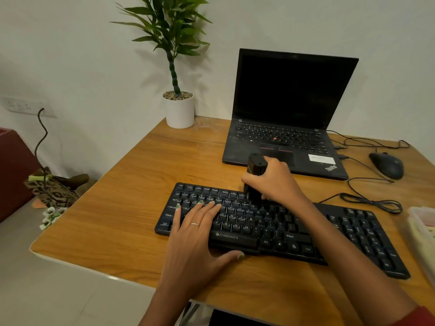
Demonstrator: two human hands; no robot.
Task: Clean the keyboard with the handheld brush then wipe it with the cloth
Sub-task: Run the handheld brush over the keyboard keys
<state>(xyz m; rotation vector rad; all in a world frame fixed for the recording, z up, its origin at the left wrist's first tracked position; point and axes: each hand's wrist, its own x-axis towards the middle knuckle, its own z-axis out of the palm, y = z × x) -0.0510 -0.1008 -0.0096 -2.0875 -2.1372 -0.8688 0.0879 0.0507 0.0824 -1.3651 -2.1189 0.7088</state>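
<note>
A black keyboard [270, 234] lies across the wooden desk [131, 208] in front of me. My left hand [197, 234] lies flat on the keyboard's left half, fingers straight over the keys and thumb at the front edge. My right hand [275, 182] grips a black handheld brush [255, 177], held upright with its lower end on the upper key rows near the middle. At the right edge of the view sits a pale container [423, 229] with something light inside; I cannot tell whether that is the cloth.
An open black laptop [289, 128] stands behind the keyboard. A black mouse [387, 164] and looped cables [374, 201] lie to the right. A potted plant [179, 107] stands at the back of the desk. The desk's left edge drops to the floor.
</note>
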